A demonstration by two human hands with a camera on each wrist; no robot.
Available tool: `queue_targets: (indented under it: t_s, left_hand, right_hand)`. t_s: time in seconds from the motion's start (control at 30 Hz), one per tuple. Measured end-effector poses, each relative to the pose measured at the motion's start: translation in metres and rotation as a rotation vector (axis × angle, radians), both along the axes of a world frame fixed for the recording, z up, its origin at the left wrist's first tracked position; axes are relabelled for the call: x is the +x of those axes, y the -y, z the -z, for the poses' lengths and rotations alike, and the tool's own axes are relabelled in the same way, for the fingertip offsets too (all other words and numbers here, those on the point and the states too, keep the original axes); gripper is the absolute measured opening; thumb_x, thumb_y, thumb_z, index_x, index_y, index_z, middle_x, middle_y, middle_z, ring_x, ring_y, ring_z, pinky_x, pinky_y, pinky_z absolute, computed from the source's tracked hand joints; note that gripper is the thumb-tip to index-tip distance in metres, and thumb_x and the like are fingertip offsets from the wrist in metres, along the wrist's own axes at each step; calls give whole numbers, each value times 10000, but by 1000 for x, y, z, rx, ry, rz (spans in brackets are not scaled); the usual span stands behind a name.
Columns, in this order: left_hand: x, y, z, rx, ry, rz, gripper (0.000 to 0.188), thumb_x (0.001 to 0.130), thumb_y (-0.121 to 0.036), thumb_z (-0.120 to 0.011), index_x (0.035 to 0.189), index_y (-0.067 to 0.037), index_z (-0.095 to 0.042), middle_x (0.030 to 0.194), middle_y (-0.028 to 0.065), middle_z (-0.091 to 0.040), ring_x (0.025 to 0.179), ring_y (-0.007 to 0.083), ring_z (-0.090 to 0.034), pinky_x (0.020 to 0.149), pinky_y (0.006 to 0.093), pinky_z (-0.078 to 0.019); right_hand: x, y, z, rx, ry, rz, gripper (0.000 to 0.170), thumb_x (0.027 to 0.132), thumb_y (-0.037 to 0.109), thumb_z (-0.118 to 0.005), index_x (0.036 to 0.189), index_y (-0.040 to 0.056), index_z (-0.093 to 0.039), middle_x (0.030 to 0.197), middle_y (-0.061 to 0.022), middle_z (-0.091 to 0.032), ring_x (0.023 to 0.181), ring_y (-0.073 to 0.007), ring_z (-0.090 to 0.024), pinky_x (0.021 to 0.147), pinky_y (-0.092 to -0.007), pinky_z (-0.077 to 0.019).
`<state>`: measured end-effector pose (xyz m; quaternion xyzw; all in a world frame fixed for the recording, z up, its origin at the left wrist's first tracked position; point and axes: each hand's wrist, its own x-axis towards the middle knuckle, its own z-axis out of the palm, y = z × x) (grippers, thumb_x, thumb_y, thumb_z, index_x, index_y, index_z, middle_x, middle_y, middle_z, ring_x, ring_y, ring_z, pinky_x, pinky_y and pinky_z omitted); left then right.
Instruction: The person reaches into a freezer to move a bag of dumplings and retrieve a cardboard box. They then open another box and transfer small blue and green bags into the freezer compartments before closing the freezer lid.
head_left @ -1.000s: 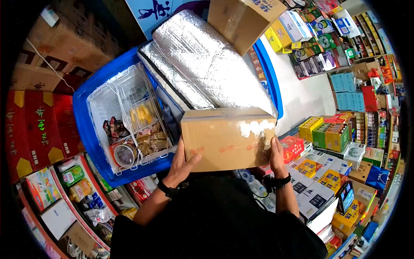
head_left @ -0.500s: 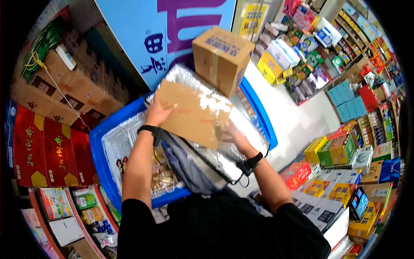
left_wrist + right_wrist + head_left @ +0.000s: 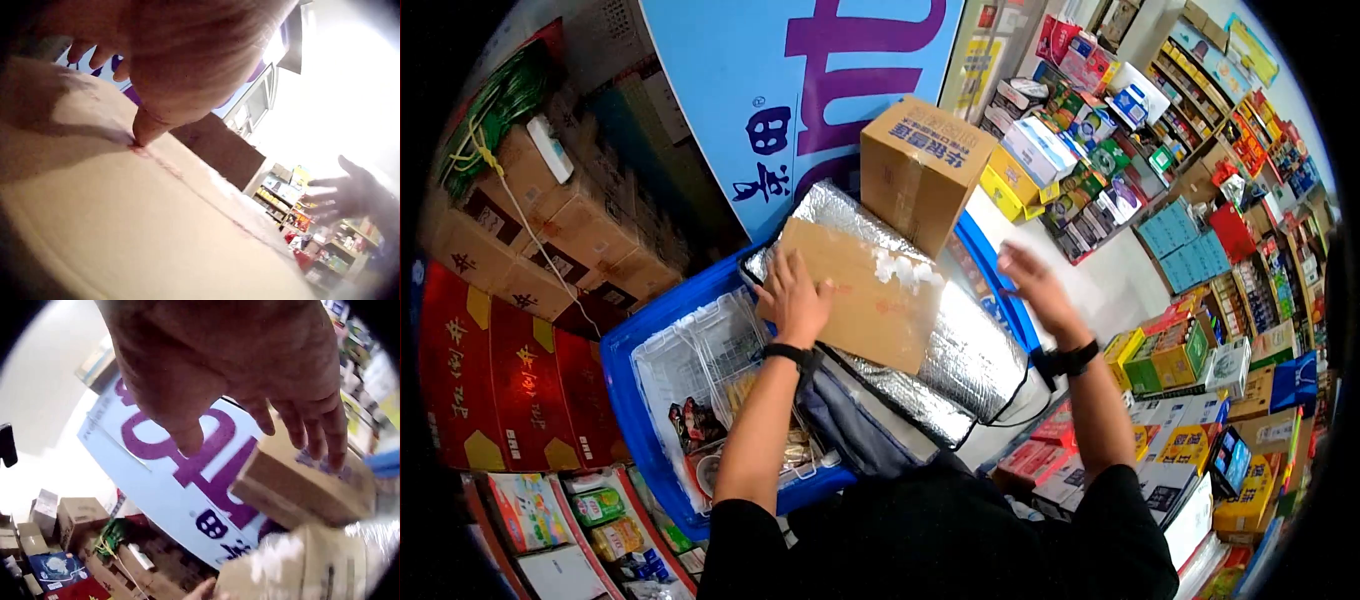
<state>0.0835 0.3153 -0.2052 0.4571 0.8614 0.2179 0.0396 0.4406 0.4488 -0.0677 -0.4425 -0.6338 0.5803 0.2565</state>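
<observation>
Over the foil sheet [image 3: 980,352], the cardboard box [image 3: 875,305] slopes lengthwise down rightward beneath the nearer, loosely spread left hand [image 3: 800,303], the empty right hand [image 3: 1042,287] apart.

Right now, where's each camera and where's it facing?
Head: on the head, facing forward and down at the white-patched brown cardboard box; left hand, right hand, black sleeves show.
Left wrist: on that wrist, looking across the box; left hand close, right beyond.
Right wrist: on that wrist, facing the purple-lettered blue sign; both hands show.
Head and right wrist share the sign.
</observation>
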Motion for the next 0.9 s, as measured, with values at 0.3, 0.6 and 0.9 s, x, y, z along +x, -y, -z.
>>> queue_targets:
  t_s: [0.3,0.6,0.9]
  left_hand:
    - [62,-57,-73,338,350,208,1041,933,-577,-688,1590,78,-215,1637,309,-262,1513,459,-280,1252,469,-241]
    - [49,-194,-80,343,1156,-84,829,1053,-564,-517,1662,-145,-143,1701,131,-203,1447,378,-391,1038,497,-494]
    - [32,-280,12,152,1227,-188,1037,966,-675,-558,1645,-30,-114,1660,222,-260,1487,403,-336,1087,667,-397]
  right_hand:
    - [-73,-221,-29,739,262,56,939,889,637,-706,1471,-65,-483,1460,-335,-515,1337,-436,-538,1123,-454,-435]
    - [-78,-284,54,732,164,-48,938,825,573,-805,1422,-95,-529,1273,-351,-591,1221,-469,-580,1059,-472,-481]
    - [76,-250,88,466,-165,-38,822,882,243,-836,1532,-41,-421,1345,-194,-573,1303,-306,-553,1134,-406,-428]
